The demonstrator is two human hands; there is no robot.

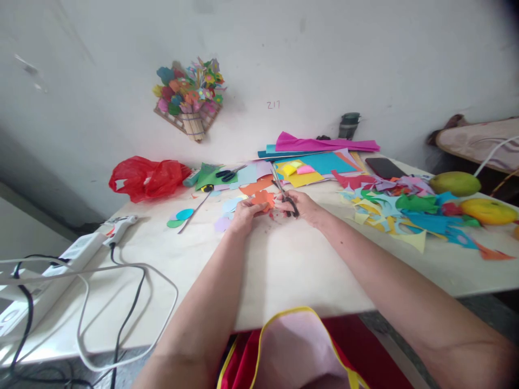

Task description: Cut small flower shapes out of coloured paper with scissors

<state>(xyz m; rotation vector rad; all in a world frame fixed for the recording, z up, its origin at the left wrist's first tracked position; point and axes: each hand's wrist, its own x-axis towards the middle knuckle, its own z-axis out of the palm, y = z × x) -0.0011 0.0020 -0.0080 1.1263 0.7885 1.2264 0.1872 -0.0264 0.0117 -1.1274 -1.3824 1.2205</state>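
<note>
In the middle of the table point(279, 286), my left hand point(244, 215) grips an orange paper cutout point(263, 200) with a wavy outline. My right hand point(302, 206) is closed around the dark handles of a pair of scissors point(279, 183), whose blades point up and away from me, close beside the cutout. Some fingertips are hidden behind the paper and the handles. Beyond the hands lie more orange paper point(257, 186) and pale blue and lilac pieces. Small reddish scraps are scattered under the right fingers.
Colourful paper offcuts point(409, 210), two mangoes point(454, 184) and a phone point(385, 168) lie on the right. A second pair of scissors point(227, 175) and a red plastic bag point(146, 178) lie at the back left. A power strip point(60, 270) with loose cables occupies the near left.
</note>
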